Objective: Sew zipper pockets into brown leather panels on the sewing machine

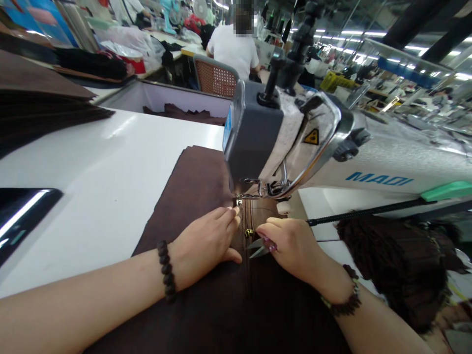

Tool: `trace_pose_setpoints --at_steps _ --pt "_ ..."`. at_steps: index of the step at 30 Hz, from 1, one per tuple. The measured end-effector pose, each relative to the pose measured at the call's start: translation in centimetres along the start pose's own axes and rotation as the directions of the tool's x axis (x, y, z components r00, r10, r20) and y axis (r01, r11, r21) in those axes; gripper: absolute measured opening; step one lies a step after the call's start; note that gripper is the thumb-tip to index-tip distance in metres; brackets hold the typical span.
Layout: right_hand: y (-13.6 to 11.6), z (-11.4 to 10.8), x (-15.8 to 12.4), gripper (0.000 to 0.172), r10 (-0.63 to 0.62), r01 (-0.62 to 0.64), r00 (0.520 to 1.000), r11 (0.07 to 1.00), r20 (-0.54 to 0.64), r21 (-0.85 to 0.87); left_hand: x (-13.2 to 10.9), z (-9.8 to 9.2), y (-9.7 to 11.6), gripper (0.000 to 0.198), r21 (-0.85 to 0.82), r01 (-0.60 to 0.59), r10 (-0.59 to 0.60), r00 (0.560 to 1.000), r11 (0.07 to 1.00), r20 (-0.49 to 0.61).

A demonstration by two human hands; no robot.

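A dark brown leather-like panel (191, 196) lies under the sewing machine's presser foot (239, 200), with a zipper (248, 216) running lengthwise along it. My left hand (210, 236) rests flat on the panel left of the zipper, fingers stretched toward the foot and thumb out to the side. Closed around small thread snips (258, 248), my right hand (289, 243) sits just right of the zipper. The two blades point left, apart, over the zipper line. Beside its fingertips is the brass zipper slider (250, 233).
The sewing machine head (258, 128) stands over the panel, its arm reaching right. Brown panels (37, 93) are stacked at left, above a black glossy device (25, 216). A bundle of brown pieces (398, 265) lies right. A person (234, 51) sits beyond the bin (155, 98).
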State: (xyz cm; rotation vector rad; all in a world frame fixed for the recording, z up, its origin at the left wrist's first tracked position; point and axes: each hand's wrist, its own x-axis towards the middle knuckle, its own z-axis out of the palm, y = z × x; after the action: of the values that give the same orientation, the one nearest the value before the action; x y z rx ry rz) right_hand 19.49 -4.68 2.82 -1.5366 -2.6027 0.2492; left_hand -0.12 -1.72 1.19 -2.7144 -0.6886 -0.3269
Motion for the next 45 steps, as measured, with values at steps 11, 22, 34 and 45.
trace_pose_setpoints --at_steps 11,22,34,45 --pt "0.8 -0.4 0.4 0.009 0.104 -0.074 0.993 0.915 -0.054 0.396 0.0 0.1 0.0 0.071 -0.094 0.029 -0.017 0.992 0.995 0.126" --pt "-0.6 0.2 0.2 0.017 0.041 -0.042 0.999 0.996 -0.021 -0.075 0.3 -0.3 -0.1 0.065 -0.071 0.019 -0.01 0.992 0.997 0.123" --pt "-0.1 -0.2 0.8 0.014 0.098 -0.061 0.993 0.912 -0.072 0.406 0.2 -0.5 0.0 0.063 -0.099 0.035 -0.022 0.991 0.994 0.129" --pt "-1.2 0.7 1.8 0.014 0.185 -0.17 0.982 0.959 -0.043 0.227 0.2 -0.7 0.0 0.064 -0.114 0.056 -0.033 0.981 0.992 0.193"
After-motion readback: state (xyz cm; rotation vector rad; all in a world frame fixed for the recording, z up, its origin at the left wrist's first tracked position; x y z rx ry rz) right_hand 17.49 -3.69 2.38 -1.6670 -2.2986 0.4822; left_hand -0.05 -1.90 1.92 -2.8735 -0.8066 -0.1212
